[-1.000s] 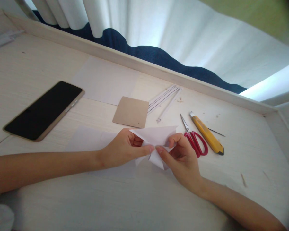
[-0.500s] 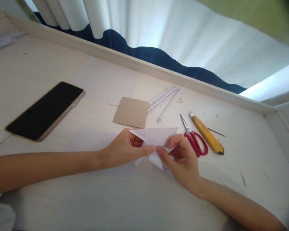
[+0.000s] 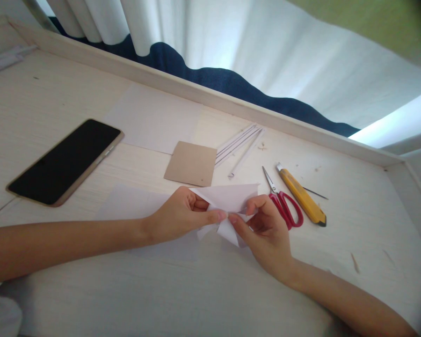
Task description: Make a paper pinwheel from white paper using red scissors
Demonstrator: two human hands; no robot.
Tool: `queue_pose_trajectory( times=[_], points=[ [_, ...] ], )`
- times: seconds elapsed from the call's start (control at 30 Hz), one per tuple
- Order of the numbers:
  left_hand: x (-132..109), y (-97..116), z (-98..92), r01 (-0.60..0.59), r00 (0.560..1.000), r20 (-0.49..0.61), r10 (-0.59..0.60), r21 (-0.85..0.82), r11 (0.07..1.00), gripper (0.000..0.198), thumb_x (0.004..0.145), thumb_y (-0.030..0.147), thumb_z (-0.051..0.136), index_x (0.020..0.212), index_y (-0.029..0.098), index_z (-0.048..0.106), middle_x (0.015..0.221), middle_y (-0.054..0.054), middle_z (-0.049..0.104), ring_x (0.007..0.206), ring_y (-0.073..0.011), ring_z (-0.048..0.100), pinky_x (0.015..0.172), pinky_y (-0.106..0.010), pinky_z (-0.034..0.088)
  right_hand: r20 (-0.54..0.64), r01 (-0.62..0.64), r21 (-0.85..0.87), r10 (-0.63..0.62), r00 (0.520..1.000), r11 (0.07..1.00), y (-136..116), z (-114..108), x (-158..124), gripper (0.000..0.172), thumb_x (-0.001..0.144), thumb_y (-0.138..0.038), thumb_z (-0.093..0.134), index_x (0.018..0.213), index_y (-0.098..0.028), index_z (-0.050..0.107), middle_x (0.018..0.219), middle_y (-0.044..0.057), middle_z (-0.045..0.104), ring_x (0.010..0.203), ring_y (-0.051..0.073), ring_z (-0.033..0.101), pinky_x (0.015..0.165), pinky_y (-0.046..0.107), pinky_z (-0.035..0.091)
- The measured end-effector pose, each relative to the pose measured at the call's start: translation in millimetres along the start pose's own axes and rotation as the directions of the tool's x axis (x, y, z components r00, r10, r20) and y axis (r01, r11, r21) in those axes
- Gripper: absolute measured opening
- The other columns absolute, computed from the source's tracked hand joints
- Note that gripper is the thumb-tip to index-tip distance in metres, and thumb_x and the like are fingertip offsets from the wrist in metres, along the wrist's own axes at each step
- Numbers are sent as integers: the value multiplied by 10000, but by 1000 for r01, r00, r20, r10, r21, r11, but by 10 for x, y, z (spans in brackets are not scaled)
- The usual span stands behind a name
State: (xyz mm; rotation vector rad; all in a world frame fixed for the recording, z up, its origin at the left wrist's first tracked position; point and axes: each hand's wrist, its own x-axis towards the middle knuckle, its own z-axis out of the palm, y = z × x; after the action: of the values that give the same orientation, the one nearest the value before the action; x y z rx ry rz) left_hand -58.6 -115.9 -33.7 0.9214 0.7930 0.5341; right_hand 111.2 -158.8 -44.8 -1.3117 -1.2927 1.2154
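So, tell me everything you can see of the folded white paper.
The folded white paper looks thin and matte, with a broad angular flap at the top and smaller ones below. The left hand and right hand pinch it near its middle, hiding some folds; contact with the pale tabletop is unclear.

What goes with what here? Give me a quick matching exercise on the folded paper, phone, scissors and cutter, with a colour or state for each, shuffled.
Column one:
1. Folded paper
2. Phone
3. Scissors
4. Cutter

Column two:
A. Red handles
B. Black screen facing up
C. Yellow body
D. Held by the left hand and right hand

Right pairs: 1-D, 2-B, 3-A, 4-C
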Motion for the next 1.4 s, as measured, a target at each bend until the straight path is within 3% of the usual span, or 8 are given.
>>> queue_pose_trajectory(
  times=[0.1, 0.27, 0.67, 0.93, 1.03, 1.13, 1.27, 1.4],
  points=[
    [-2, 33, 11, 27, 1000, -14, -26, 31, 999, 101, 706, 199, 618, 755, 138, 682, 703, -17, 698, 684, -144, 637, 635, -224, 507, -2, -17, 14, 17, 1000, 1000, 6, 0, 1, 200, 724, -197, 598, 727, -224, 400, 573, -74, 383, 438, 51, 371, 333, 138, 296],
    [-3, 28, 10, 24, 1000, 10, -24, 10, 1000, 179, 711, 221, 617, 867, 154, 673, 732, -17, 700, 703, -144, 636, 655, -223, 503, -29, -25, -23, 24, 999, 999, 10, 6, 7, 207, 714, -204, 608, 719, -222, 402, 563, -77, 378, 421, 49, 360, 317, 134, 290],
    [0, 28, 20, 13, 1000, 20, -12, -43, 999, 198, 681, 149, 642, 877, 159, 669, 747, 5, 701, 711, -107, 634, 643, -156, 485, -30, -36, -35, 35, 999, 999, -11, 10, 7, 218, 720, -205, 608, 718, -224, 391, 552, -85, 365, 415, 40, 339, 319, 117, 277],
    [40, -54, -11, -51, 998, 27, 53, -45, 998, 285, 705, 176, 621, 989, 154, 620, 874, -25, 688, 816, -147, 631, 746, -235, 489, -9, -14, -29, 14, 1000, 999, 1, 6, 7, 209, 725, -187, 602, 740, -232, 398, 576, -80, 371, 427, 41, 355, 324, 121, 275],
    [34, -40, -12, -63, 998, 15, 64, -34, 997, 282, 696, 159, 629, 978, 158, 624, 840, -11, 694, 794, -141, 636, 715, -216, 496, -12, 47, -35, -48, 999, 998, -12, -20, 33, 250, 698, -168, 627, 829, -255, 433, 682, -60, 432, 477, 48, 404, 359, 138, 341],
    [22, -22, -19, -65, 998, -3, 65, -28, 997, 285, 693, 177, 636, 977, 161, 625, 816, -12, 698, 751, -144, 643, 665, -212, 509, 27, 117, -9, -117, 993, 993, -81, -86, 69, 441, 632, -150, 684, 964, -295, 432, 856, -27, 487, 602, 79, 492, 474, 194, 449],
    [15, -8, -26, -57, 998, -21, 56, -48, 997, 287, 687, 172, 641, 974, 162, 626, 844, -16, 695, 778, -151, 641, 696, -225, 510, 33, 191, -9, -190, 981, 982, -207, -200, 134, 668, 536, -174, 751, 1088, -321, 405, 1001, 7, 483, 781, 143, 529, 576, 255, 500],
    [8, 0, -12, -60, 998, -22, 60, -31, 998, 279, 677, 146, 647, 955, 169, 634, 819, -1, 698, 760, -131, 642, 668, -193, 510, 26, 149, -124, -147, 989, 981, -246, -265, 201, 533, 627, -251, 694, 1105, -283, 461, 1052, 36, 508, 849, 155, 522, 641, 273, 506]
  ],
)
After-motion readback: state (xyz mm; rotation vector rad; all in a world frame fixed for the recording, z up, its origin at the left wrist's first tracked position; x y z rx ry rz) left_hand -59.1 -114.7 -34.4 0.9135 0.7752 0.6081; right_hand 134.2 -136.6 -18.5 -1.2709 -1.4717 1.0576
